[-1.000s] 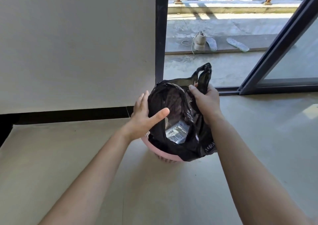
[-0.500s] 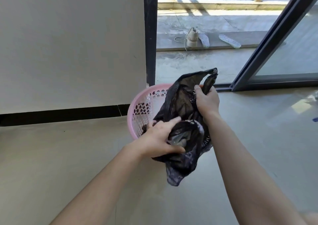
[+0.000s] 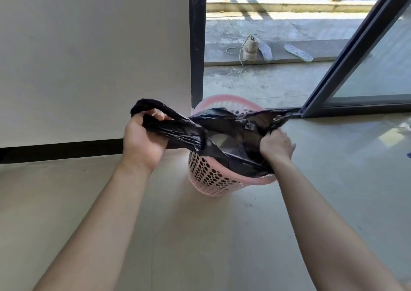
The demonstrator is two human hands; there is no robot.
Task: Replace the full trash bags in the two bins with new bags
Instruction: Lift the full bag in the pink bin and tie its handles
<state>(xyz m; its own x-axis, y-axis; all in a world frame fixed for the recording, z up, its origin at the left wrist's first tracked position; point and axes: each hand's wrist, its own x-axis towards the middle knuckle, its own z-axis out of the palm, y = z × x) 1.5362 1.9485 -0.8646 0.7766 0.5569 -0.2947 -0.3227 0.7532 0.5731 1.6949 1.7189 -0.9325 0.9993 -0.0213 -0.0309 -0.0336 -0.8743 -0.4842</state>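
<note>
Now a thin black plastic trash bag (image 3: 233, 123) is pulled wide between two bare hands, right above a round pink plastic bin with lots of little holes (image 3: 211, 179). The left hand (image 3: 143, 144) has its grip clenched around one loop handle of the bag, with the fingers curled right round it. The right hand (image 3: 277, 145) has its grip clenched on the other side of the bag, bunching the plastic in a fist. The bag's middle dips down into the top of the bin, and on the right its near edge lies over the bin's rim. The mouth of the bag gapes a bit, and something pale shows inside (too hard to tell what it is).

The bin stands on the smooth grey floor (image 3: 200, 235), close to a plain white wall (image 3: 89, 57) and a dark door frame (image 3: 197, 46). A big glass sliding door (image 3: 378, 68) is on the right. Outside, well apart from the bin, a beige shoe with loose laces (image 3: 250, 50) lies on a step, with two pale flat insoles (image 3: 265, 51) beside it.
</note>
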